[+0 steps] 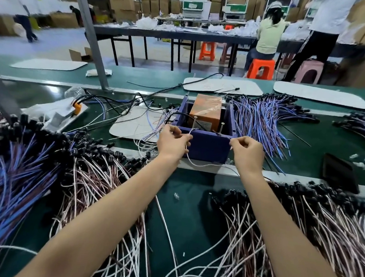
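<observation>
Two hands pulling a thin white wire (197, 165) taut before a dark blue plastic box (207, 147)
The left hand (173, 141) and right hand (246, 152) each pinch the wire with curled fingers, just in front of the box's near wall at mid-surface; the slack loops down between the wrists. Two upright metal pins (194, 124) and an orange block (205, 111) stand inside the box. Bundles of blue and white leads (101, 176) lie along the left, right and near edges of the green surface (194, 204)
</observation>
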The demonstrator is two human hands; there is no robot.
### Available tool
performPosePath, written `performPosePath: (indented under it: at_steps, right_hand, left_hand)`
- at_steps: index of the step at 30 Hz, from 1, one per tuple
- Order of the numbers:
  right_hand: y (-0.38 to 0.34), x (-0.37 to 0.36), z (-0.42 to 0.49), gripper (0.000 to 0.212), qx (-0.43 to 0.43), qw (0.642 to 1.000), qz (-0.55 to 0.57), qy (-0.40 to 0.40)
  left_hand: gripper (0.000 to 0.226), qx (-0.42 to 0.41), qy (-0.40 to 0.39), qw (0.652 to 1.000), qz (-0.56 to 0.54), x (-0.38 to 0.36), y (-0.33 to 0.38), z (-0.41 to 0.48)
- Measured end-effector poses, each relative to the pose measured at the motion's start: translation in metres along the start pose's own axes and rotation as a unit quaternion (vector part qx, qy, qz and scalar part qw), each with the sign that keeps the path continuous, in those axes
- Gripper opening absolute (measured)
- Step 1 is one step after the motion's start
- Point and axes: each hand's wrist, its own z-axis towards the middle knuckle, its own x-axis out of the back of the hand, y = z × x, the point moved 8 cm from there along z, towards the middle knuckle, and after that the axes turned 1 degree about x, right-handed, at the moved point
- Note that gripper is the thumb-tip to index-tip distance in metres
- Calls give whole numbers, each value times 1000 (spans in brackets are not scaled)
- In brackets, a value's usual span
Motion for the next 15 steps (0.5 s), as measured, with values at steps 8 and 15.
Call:
performPosePath:
  at_steps: [8, 15]
  right_hand:
    - [-4, -2, -7, 16, 1, 1000, -25, 7]
    - [-3, -2, -8, 17, -1, 999, -33, 2]
  left_hand:
    - [32, 6, 2, 1000, 0, 6, -1, 0]
    - [32, 7, 1, 1000, 1, 5, 0, 0]
